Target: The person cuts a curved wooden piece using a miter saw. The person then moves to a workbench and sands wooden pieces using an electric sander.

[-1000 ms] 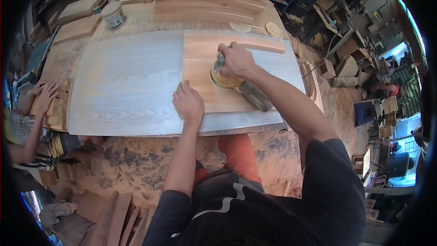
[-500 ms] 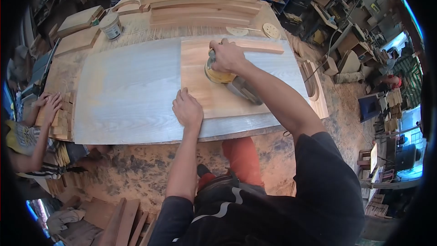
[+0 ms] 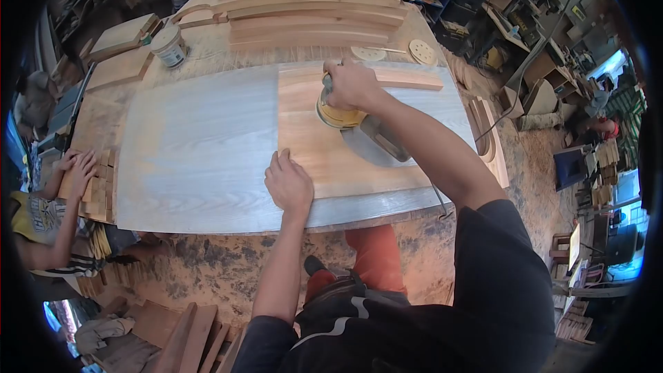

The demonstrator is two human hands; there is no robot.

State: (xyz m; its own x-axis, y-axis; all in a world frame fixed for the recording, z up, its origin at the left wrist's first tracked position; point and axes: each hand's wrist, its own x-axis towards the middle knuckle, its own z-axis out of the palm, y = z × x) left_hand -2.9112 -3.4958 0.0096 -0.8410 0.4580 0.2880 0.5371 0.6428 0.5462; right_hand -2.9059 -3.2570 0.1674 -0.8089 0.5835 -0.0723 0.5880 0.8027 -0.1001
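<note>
My right hand [image 3: 352, 85] is wrapped around the top of a yellow random orbital sander [image 3: 334, 116], its pad down on a pale wood panel [image 3: 318, 162]. A dark dust bag [image 3: 385, 139] trails from the sander beneath my forearm. My left hand [image 3: 289, 181] lies on the panel's near left edge, fingers stretched forward and holding nothing. Under the panel is a larger grey, wood-grained board [image 3: 200, 159], showing mostly to the left. A narrow wood strip [image 3: 411, 81] lies along the panel's far side, just beyond my right hand.
Curved wood pieces [image 3: 314, 7] are stacked at the table's far side. A white tub [image 3: 168, 47] stands at far left; perforated sanding discs [image 3: 423, 52] lie at far right. Another person's hands [image 3: 81, 166] rest on wood blocks [image 3: 101, 190] at left. A cable [image 3: 498, 121] hangs at right.
The whole view has shifted slightly down and right. The sander stays in nearly the same place on the panel, and my left hand keeps its spot at the edge.
</note>
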